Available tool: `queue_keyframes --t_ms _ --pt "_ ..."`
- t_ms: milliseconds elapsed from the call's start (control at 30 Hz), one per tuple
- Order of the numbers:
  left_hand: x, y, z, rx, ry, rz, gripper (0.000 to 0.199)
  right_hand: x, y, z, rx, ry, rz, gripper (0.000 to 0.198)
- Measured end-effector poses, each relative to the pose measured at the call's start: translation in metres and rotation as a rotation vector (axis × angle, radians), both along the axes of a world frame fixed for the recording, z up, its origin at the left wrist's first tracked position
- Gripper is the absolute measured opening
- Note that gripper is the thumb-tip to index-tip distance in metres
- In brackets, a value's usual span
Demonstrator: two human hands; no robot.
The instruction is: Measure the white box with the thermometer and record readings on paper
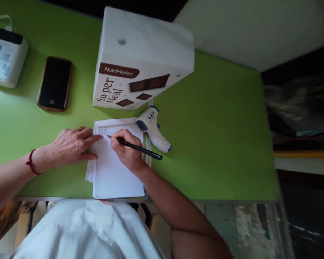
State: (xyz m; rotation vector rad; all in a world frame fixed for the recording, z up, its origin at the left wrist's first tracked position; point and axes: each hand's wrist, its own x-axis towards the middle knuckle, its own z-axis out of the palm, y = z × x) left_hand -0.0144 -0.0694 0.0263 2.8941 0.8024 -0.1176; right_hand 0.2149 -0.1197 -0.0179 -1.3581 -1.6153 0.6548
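Right hand (128, 150) grasps black pen (142, 146), tip at upper left part of white paper (118, 180); contact with sheet cannot be told. Left hand (72, 145) grips nothing, fingers extended, index and thumb resting on paper's left edge beside dense rows of marks. Red bracelet (31, 162) around left wrist. Paper lies on green table (218, 126) at near edge. White-and-blue infrared thermometer (153, 131) at paper's upper right. Beyond, NutriMotion box (148, 39) stands upright; dark-screened phone (54, 84) lies left of it.

black pen (137, 147), white paper (120, 180), green tabletop (218, 136)
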Motion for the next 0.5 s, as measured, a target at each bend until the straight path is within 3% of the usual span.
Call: queue_keyframes --t_ms 500 --pt "0.0011 0.0008 0.0001 -0.002 0.012 0.005 0.060 0.0015 0.0013 0.0012 -0.010 0.004 -0.034 0.015"
